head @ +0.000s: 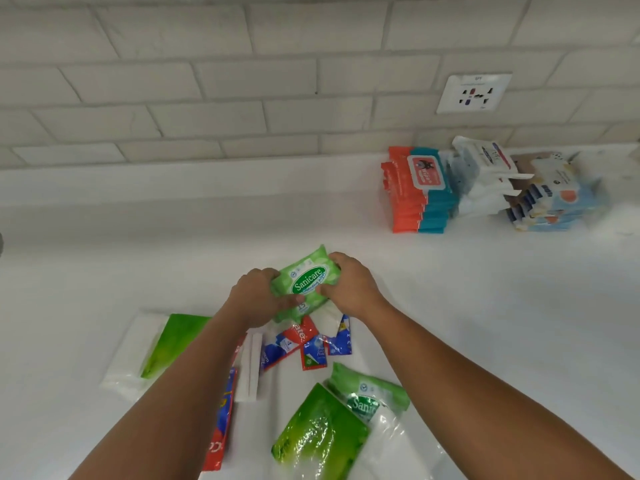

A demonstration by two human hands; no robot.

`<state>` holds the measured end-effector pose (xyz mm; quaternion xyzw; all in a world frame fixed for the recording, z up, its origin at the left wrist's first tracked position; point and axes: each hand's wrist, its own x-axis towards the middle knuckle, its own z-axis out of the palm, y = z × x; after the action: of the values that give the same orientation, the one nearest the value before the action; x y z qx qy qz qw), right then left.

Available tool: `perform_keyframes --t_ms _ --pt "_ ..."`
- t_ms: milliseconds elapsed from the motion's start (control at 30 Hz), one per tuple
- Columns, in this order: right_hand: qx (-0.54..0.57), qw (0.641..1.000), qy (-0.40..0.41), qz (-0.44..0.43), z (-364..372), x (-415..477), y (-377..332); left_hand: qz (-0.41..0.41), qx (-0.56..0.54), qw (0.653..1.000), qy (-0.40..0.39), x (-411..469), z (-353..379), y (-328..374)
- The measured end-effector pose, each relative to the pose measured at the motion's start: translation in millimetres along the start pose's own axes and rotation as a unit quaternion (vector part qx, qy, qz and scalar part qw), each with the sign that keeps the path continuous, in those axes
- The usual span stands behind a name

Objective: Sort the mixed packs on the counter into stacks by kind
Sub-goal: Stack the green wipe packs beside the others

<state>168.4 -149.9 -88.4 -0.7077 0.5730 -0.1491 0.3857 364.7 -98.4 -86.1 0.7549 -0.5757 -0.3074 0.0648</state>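
Observation:
A green Sanicare wipes pack (306, 280) is held just above the white counter (485, 306), gripped from both ends. My left hand (254, 296) curls round its left end and my right hand (349, 284) round its right end. Below it lie small red and blue sachets (308, 344). A second Sanicare pack (369, 393) lies near the front. Two green-and-white tissue packs lie flat, one at the left (156, 348), one at the front (322, 438). A red and blue pack (221, 420) shows beside my left forearm.
At the back right stand three stacks: orange and teal wipes (417, 192), white packs (483, 174), and blue and white packs (550, 199). A wall socket (472, 93) sits on the tiled wall above them. White slim packs (251, 368) lie by my left arm.

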Motion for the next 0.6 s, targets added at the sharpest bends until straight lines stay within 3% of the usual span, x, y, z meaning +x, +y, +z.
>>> perform_keyframes --t_ms 100,267,333,467,600 --pt "0.020 1.000 0.001 -0.019 1.3 -7.5 -0.9 0.029 -0.013 0.999 0.005 -7.2 -2.1 4.0" --pt "0.084 0.996 0.020 -0.009 -14.5 -26.8 4.3 0.065 -0.095 0.990 0.080 -23.2 -8.5 21.7" --pt "0.126 0.992 0.019 -0.001 -26.6 -36.1 13.5 0.072 -0.198 0.975 0.074 -32.6 -11.9 32.0" --pt "0.200 0.978 0.058 0.014 -59.1 -59.4 30.5 0.099 -0.398 0.911 0.047 -49.6 -9.2 62.1" --pt "0.218 0.975 0.047 -0.015 -94.8 -85.4 43.4 0.132 -0.401 0.906 0.031 -50.5 8.3 101.4"
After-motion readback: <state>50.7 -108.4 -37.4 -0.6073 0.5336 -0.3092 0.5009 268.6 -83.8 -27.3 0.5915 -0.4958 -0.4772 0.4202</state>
